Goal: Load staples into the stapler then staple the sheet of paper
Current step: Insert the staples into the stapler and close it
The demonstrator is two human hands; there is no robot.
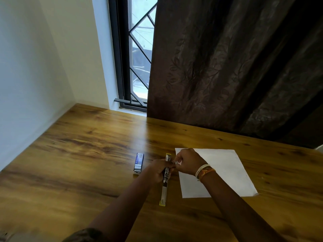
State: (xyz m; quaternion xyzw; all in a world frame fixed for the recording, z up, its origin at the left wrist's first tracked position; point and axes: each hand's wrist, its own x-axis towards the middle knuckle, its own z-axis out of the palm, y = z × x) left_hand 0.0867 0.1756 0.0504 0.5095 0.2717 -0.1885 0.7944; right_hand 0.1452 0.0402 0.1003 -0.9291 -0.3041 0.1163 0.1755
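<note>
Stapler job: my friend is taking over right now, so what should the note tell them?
Left hand: holds the stapler, which lies opened out flat on the table.
Right hand: pinching something small at the stapler's middle; too small to tell if it is staples.
Staple box: left of the stapler.
Paper: right of it, flat, under the right wrist.
Done: stapler opened.
Left: finish loading, close it, staple the paper.

The stapler lies opened flat on the bench, running lengthwise away from the person; the staple box lies to its left, apart from it; the sheet of paper lies to its right, just beside it; the left hand rests on the stapler's middle; the right hand reaches in from over the paper's near-left part; behind the bench stand a window and, to its right, a curtain.
</note>
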